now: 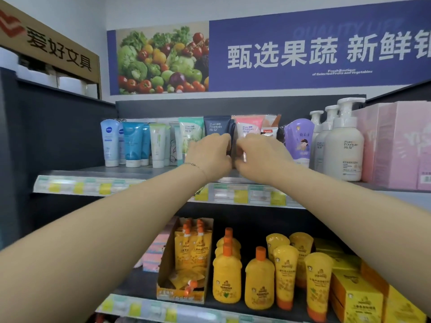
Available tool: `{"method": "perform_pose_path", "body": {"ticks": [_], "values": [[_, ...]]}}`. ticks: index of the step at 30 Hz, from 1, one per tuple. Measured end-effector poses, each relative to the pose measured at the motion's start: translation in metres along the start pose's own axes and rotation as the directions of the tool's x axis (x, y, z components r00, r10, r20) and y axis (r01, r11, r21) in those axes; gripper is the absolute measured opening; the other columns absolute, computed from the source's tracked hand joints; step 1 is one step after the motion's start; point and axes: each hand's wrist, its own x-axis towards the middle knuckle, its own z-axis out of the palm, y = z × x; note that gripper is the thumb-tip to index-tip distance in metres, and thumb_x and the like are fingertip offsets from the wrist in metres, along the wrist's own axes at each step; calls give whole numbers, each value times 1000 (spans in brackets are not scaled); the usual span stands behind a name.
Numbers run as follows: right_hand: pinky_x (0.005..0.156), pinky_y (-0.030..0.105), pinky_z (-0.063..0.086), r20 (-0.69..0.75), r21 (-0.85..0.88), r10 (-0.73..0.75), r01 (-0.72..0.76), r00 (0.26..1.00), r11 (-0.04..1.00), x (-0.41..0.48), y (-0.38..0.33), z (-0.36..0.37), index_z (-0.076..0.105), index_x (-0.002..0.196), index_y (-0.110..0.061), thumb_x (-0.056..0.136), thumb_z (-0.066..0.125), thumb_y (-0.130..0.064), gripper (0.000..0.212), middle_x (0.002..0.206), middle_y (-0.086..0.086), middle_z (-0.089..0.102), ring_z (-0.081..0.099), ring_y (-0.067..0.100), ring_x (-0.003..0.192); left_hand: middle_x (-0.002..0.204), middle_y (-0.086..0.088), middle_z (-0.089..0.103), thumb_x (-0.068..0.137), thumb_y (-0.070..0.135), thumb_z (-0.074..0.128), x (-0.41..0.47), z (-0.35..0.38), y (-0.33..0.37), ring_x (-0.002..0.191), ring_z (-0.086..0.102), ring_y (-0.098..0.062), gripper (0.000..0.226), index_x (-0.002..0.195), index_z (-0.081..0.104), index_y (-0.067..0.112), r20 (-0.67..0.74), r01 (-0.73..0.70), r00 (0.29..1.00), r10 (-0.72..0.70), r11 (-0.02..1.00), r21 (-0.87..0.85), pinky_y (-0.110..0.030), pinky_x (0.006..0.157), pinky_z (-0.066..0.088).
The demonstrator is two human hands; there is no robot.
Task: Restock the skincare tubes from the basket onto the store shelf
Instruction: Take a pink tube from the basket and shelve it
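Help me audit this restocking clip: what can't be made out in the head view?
Head view:
- Lower half of the dark navy plastic tube: covered by the left hand.
- Lower half of the pink-and-white plastic tube: covered by the right hand.
- Yellow-and-white shelf price labels: too blurred to read.
- Pale pink cardboard box: cut off by the right edge.
- The basket: out of frame.

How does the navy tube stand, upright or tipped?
Upright: the navy tube has its label level and crimp on top; the left hand grips it, hiding its base.
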Motion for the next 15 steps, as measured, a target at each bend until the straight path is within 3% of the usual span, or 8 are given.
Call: {"method": "perform_pose_path", "body": {"ticks": [3, 6, 9, 15], "values": [[68, 31, 35, -37, 17, -75, 75, 997, 997, -7, -28, -4, 44, 87, -19, 89, 48, -31, 12, 99, 7, 57, 56, 28, 92, 101, -2, 57, 88, 26, 53, -23, -12, -22, 94, 56, -25, 13, 99, 50, 19, -52, -43, 998, 45, 998, 36, -36, 81, 42], [74, 34, 34, -46, -4, -133, 132, 990, 991, -14, -58, 0, 56, 105, -17, 91, 47, -33, 23, 106, 5, 57, 54, 25, 99, 101, 1, 56, 89, 27, 51, -51, -22, -44, 93, 55, -21, 16, 102, 52, 19, -64, -76, 995, 77, 997, 20, -35, 80, 41], [81, 37, 36, -53, -1, -174, 174, 983, 985, -22, -88, 9, 56, 115, -18, 91, 48, -35, 31, 111, 3, 58, 53, 25, 106, 101, 5, 53, 89, 29, 52, -83, -26, -67, 93, 52, -17, 18, 106, 52, 21, -48, -126, 991, 127, 992, 18, -34, 79, 38], [69, 35, 30, -12, 47, -195, 196, 981, 980, -43, -144, 38, 64, 91, -12, 80, 57, -31, 23, 87, 7, 59, 56, 29, 86, 89, 8, 46, 86, 25, 51, -139, -23, -107, 90, 54, -23, 9, 94, 47, 22, 61, -184, 981, 183, 983, 13, -30, 69, 28]]}}
